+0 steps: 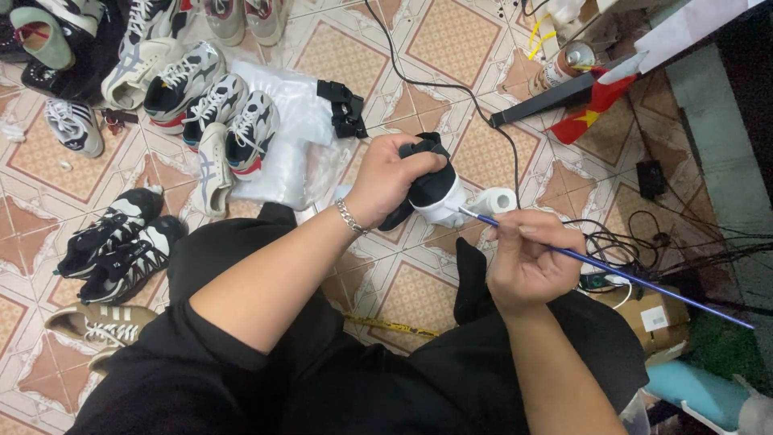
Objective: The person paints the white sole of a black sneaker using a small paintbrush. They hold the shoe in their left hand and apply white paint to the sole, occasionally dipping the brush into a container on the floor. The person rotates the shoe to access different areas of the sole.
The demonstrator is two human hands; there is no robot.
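Over floor tiles | left hand grips half-hidden sneaker | right hand pinches paintbrush

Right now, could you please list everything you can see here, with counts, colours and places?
held sneaker: one, black and white, centre
paintbrush: one, blue handle, tip at the sneaker's white sole
loose sneakers: many, mostly black, white and grey, on the floor at left
plastic sheet: one, clear, beside the shoes
tape roll: one, white, right of the held sneaker
cables: several, black, right
left hand: grips the sneaker
right hand: holds the paintbrush
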